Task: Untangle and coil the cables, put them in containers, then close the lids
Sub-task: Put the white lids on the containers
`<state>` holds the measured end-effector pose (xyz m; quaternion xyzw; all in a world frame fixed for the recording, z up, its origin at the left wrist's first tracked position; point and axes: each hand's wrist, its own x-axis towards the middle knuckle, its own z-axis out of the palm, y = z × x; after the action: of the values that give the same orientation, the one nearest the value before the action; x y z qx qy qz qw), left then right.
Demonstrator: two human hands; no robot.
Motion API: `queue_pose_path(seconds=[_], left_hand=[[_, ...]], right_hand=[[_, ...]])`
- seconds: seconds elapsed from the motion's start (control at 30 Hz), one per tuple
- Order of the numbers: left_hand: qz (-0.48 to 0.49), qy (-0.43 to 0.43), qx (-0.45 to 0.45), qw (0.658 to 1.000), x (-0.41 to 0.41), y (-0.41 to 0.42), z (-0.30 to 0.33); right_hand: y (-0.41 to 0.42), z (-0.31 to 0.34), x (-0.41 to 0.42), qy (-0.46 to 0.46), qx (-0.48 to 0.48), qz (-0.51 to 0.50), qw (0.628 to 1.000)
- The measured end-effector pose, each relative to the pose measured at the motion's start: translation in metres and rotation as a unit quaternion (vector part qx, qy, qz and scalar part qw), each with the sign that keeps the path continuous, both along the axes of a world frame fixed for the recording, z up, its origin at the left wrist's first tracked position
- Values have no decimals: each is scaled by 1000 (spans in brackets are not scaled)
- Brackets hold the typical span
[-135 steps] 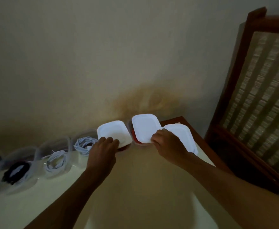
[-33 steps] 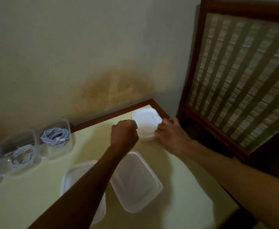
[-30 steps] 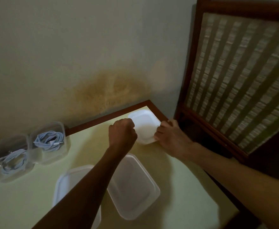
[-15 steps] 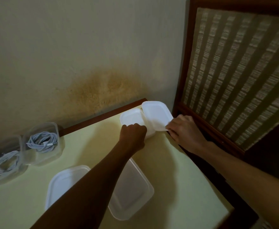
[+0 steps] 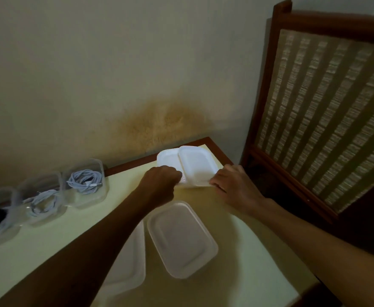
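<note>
Under both hands, counter [image 5: 237, 258]; two big lids [image 5: 181, 239] lie loose just behind them, likely staged for closing. Left of left hand [image 5: 159, 185]: open containers [image 5: 86, 185] with coiled cables [image 5: 84, 181]. Ahead: small lid stack [image 5: 170, 158]. Left hand fisted on its edge; right hand [image 5: 232, 185] pinches top lid [image 5: 198, 163], probably separating it.

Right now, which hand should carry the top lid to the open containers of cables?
Probably right hand: it pinches the top lid, already slid off the stack. The left hand steadies the stack.
</note>
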<state>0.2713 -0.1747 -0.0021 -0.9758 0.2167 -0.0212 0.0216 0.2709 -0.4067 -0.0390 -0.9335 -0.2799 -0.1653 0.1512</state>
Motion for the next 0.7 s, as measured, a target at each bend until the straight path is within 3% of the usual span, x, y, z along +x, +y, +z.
queue_pose_path(seconds=[0.13, 0.3, 0.47, 0.7], left_hand=[[17, -72, -27, 997, -26, 68, 3], [134, -130, 13, 982, -73, 172, 7], [255, -91, 67, 960, -108, 256, -6], [241, -54, 87, 965, -112, 299, -28]], right_hand=[[57, 9, 5, -30, 11, 48, 998], [161, 13, 3, -49, 12, 136, 989], [257, 15, 4, -15, -63, 201, 977], [315, 8, 9, -17, -195, 160, 967]])
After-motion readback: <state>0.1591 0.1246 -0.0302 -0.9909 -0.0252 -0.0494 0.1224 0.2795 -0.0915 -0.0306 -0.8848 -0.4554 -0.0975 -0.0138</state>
